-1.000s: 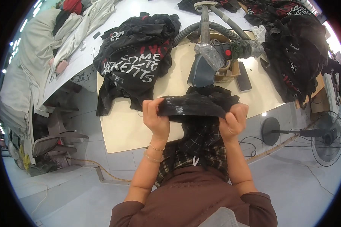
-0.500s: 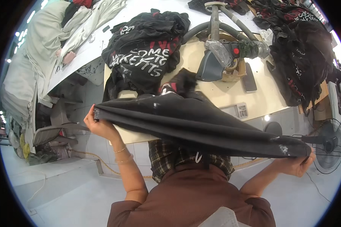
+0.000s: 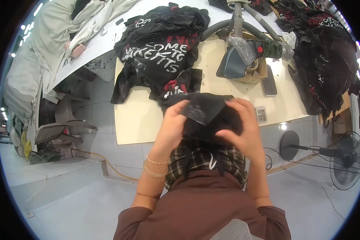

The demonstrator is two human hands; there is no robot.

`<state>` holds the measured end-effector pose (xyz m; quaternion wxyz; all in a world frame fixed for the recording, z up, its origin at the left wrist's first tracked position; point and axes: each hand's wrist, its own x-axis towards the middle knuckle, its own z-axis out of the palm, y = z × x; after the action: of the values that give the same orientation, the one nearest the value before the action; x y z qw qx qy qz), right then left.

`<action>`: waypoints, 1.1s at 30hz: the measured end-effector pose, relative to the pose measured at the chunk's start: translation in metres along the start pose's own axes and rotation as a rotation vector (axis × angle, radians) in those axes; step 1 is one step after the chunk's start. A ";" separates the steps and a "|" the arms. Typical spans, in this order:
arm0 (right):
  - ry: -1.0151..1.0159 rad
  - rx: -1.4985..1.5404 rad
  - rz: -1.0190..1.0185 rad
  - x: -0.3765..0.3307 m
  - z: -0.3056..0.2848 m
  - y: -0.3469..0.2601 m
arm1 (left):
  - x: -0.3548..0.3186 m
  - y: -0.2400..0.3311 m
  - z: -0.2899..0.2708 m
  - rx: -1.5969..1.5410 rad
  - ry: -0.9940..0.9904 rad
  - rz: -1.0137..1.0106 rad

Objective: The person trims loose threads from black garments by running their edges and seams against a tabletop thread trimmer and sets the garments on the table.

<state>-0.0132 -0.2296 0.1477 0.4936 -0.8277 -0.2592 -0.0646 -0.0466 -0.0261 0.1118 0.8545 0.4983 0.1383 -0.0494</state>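
Note:
A black garment [image 3: 204,108] with light specks is bunched at the table's near edge, just in front of my body. My left hand [image 3: 173,126] pinches its left side, where a folded flap stands up. Beside the right part of the cloth is my right hand [image 3: 246,130], its thumb and fingers spread apart and slightly blurred; its fingertips are at the fabric. Beyond the garment, a tall heap of black garments [image 3: 148,42] with white and red lettering covers part of the cream tabletop [image 3: 134,120].
At the back right a grey machine head [image 3: 233,64] with hoses stands by a cardboard box [image 3: 254,78]. A dark flat slab [image 3: 269,82] and a small grey tray [image 3: 261,114] lie nearby. More black garments [image 3: 326,68] hang over the right side. A fan [image 3: 348,160] stands right.
My hands have come inward from far apart. The garment, stretched wide between them before, is now gathered in front of me. My right hand's fingers have spread from a closed grip.

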 end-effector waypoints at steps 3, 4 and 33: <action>-0.178 0.292 0.074 0.018 0.019 -0.009 | -0.022 0.031 0.018 0.512 -0.090 0.133; -0.201 0.296 0.101 0.019 0.026 0.003 | -0.032 0.043 0.024 0.935 -0.085 0.269; -0.568 0.816 -0.096 0.021 0.127 -0.171 | -0.096 -0.075 -0.038 -0.316 -0.932 -0.049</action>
<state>-0.0989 -0.0493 0.2250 0.6837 -0.5390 -0.4252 0.2474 -0.1624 -0.0357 0.0587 0.8891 0.2843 -0.2411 -0.2654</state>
